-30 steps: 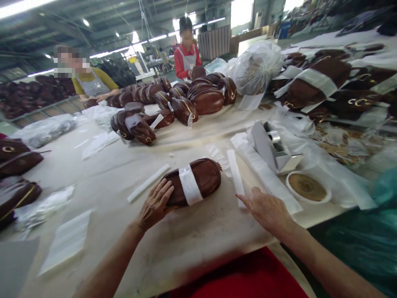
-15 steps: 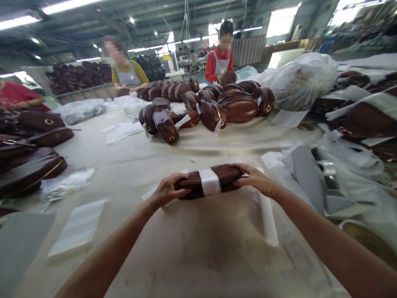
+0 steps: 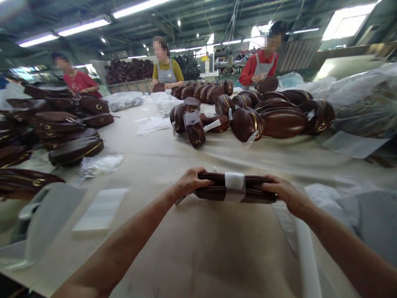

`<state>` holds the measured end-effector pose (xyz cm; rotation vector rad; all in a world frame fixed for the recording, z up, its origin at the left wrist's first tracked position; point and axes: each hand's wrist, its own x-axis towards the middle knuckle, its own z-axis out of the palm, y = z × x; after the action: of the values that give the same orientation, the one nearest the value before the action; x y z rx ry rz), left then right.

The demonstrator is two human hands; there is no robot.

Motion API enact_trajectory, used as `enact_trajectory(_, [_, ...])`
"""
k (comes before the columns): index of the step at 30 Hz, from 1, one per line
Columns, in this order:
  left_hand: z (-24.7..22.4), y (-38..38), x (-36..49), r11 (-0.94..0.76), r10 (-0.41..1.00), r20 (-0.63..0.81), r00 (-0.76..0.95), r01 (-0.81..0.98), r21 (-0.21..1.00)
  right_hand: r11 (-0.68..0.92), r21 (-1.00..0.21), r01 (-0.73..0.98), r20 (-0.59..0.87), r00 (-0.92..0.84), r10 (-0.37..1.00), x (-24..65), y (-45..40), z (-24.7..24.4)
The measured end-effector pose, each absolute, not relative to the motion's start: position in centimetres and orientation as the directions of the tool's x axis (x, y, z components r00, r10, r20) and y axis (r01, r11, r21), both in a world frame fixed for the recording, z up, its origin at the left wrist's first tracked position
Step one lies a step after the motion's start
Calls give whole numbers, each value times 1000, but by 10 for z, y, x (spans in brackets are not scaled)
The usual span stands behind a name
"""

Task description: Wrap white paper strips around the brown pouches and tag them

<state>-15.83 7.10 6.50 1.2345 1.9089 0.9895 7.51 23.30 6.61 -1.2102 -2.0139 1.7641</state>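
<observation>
A dark brown leather bag (image 3: 211, 193) is held level above the table between my two hands. Around its middle runs a white wrap (image 3: 235, 182). My left hand (image 3: 192, 182) grips the left end, the thumb along the near side. At the opposite end my right hand (image 3: 283, 191) is closed on the bag, fingers over its edge. Beyond the bag lies a group of brown bags (image 3: 281, 117) with gold zips, some with white tags.
Brown bags (image 3: 76, 150) are piled at the left. White sheets (image 3: 101, 209) lie on the beige-covered table (image 3: 149, 252). Clear plastic (image 3: 366, 99) bulges at the right. Several co-workers, one in a checked apron (image 3: 166, 75), stand across the table.
The view has swung left, so the scene sits further right. The bag has tilted so its seamed edge faces me, with both hands still holding its ends.
</observation>
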Motion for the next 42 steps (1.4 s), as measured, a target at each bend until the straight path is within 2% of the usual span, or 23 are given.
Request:
enact_trajectory(5, [59, 80, -166, 250, 950, -118, -288, 481, 840, 158, -865, 476, -235, -664, 710, 75, 249, 55])
enact_trajectory(7, [60, 81, -167, 239, 959, -126, -253, 492, 837, 193, -862, 469, -209, -674, 708, 76, 250, 52])
enact_trajectory(12, [62, 81, -170, 196, 978, -131, -164, 491, 849, -1, -932, 362, -271, -696, 665, 77, 245, 55])
enact_trajectory(15, [60, 80, -171, 174, 982, -121, -143, 456, 873, -55, -951, 304, -266, -717, 644, 79, 244, 55])
enact_trajectory(22, [54, 80, -169, 171, 980, -117, -160, 385, 907, -86, -970, 228, -233, -768, 597, 87, 252, 45])
enact_trajectory(31, [54, 79, -168, 165, 978, -110, -175, 340, 926, -28, -985, 168, -142, -717, 682, 110, 247, 31])
enact_trajectory(37, [55, 78, -167, 156, 977, -95, -192, 337, 928, 111, -957, 269, -93, -645, 759, 116, 245, 29])
enact_trajectory(42, [49, 80, -171, 149, 974, -85, -208, 316, 937, 216, -802, 556, -55, -429, 902, 154, 228, 33])
